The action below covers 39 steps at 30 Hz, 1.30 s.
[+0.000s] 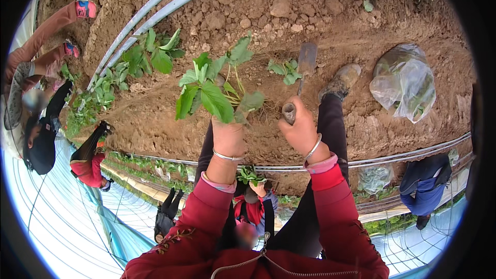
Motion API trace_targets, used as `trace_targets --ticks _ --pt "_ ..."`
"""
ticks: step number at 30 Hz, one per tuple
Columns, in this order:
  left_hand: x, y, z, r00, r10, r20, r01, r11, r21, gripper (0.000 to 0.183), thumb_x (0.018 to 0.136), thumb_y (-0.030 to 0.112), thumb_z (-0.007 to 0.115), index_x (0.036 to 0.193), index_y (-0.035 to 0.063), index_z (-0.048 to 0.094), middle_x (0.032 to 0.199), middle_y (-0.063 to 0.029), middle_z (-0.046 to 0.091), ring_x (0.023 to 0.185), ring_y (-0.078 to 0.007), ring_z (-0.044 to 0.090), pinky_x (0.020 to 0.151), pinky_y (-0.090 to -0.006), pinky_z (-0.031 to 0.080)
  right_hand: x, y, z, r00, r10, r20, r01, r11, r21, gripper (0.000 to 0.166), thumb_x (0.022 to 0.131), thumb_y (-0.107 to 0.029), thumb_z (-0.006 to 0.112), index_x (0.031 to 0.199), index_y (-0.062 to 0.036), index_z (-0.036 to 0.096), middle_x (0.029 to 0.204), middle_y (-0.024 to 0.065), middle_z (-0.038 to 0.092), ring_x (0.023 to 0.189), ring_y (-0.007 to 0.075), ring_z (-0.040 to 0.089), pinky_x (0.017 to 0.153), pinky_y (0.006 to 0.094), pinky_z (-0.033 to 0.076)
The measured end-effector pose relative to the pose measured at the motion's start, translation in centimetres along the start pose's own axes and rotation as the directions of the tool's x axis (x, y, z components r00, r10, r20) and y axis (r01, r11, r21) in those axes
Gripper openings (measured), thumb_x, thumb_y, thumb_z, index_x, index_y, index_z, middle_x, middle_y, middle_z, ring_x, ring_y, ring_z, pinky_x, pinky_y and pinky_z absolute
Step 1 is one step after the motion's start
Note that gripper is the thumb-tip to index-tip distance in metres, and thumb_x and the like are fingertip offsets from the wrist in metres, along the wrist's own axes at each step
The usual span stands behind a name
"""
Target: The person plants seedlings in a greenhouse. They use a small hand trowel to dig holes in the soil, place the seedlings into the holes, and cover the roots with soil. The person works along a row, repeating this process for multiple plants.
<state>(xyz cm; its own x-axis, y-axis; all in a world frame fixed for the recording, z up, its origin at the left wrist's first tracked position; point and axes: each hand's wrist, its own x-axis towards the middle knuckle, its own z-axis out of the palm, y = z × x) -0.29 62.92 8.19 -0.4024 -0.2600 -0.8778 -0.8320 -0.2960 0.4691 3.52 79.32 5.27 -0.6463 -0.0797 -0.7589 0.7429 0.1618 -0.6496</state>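
Observation:
My left hand (229, 136) is closed around a leafy seedling, which looks like a strawberry plant (215, 100). Its broad green leaves spread above the hand, and thin bare roots trail out to the right. Foliage hides most of my left fingers. In my right hand (300, 126) is the handle of a hand trowel (308, 60), its flat metal blade pointing away from me over the brown soil (232, 19). Just left of the blade, a small green plant (286, 71) is at the soil surface. I cannot tell whether it is rooted.
A clear plastic bag of plants (405, 81) lies right of my muddy boot (341, 81). Pale curved pipes (166, 7) cross the upper left beside more leafy plants (155, 52). Several people work nearby, including one in a red top (91, 168) and one in blue (424, 190).

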Motion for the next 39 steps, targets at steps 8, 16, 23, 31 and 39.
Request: trace_targets --ticks 8,16,23,31,39 --pt "-1.1 0.4 0.8 0.997 0.028 0.069 -0.027 1.000 -0.007 0.027 0.082 0.000 0.065 0.107 0.0033 0.057 0.092 -0.0031 0.061 0.076 -0.0127 0.058 0.063 -0.0259 0.045 0.3 -2.2 0.8 0.999 -0.040 -0.005 0.037 0.852 0.522 0.032 0.073 -0.001 0.072 0.093 -0.0051 0.047 0.098 0.0024 0.060 0.084 0.0103 0.053 0.073 0.0254 0.045" --pt "-2.0 5.3 0.6 0.943 0.304 -0.138 -0.314 0.947 -0.063 0.022 0.082 0.002 0.066 0.103 0.0048 0.058 0.089 -0.0028 0.063 0.081 -0.0134 0.061 0.065 -0.0265 0.048 -0.6 -0.6 -1.0 0.995 -0.089 0.045 0.097 0.970 -0.223 0.027 0.071 -0.001 0.067 0.091 -0.0038 0.049 0.073 0.0168 0.060 0.068 0.0340 0.061 0.058 0.0368 0.048" --pt "-0.5 8.9 -2.0 0.997 0.080 0.019 -0.063 0.896 -0.439 0.034 0.082 -0.003 0.061 0.114 0.0061 0.053 0.097 -0.0074 0.060 0.093 -0.0215 0.060 0.071 -0.0354 0.052 -2.8 -10.6 -3.8 0.977 -0.152 0.147 0.210 0.614 -0.761 0.025 0.074 -0.025 0.072 0.078 -0.0071 0.056 0.070 0.0116 0.055 0.063 0.0346 0.059 0.053 0.0418 0.047" --pt "1.3 10.0 -2.7 1.000 -0.008 -0.007 0.004 0.873 -0.487 0.013 0.082 0.009 0.070 0.089 0.0061 0.059 0.084 -0.0024 0.061 0.070 -0.0151 0.061 0.060 -0.0288 0.047 2.5 -23.2 -5.1 0.849 -0.326 0.415 0.506 0.279 -0.816 0.015 0.072 -0.019 0.068 0.067 -0.0091 0.057 0.061 0.0083 0.053 0.051 0.0295 0.057 0.047 0.0389 0.047" --pt "4.5 13.1 -1.3 0.976 0.205 -0.069 -0.203 0.758 -0.620 0.013 0.084 0.006 0.066 0.093 0.0034 0.058 0.081 -0.0056 0.061 0.074 -0.0176 0.063 0.064 -0.0286 0.052 14.9 -20.9 0.3 0.717 -0.236 0.656 0.676 0.009 -0.737 0.011 0.070 -0.018 0.062 0.073 -0.0073 0.061 0.066 0.0142 0.062 0.060 0.0313 0.063 0.055 0.0406 0.051"
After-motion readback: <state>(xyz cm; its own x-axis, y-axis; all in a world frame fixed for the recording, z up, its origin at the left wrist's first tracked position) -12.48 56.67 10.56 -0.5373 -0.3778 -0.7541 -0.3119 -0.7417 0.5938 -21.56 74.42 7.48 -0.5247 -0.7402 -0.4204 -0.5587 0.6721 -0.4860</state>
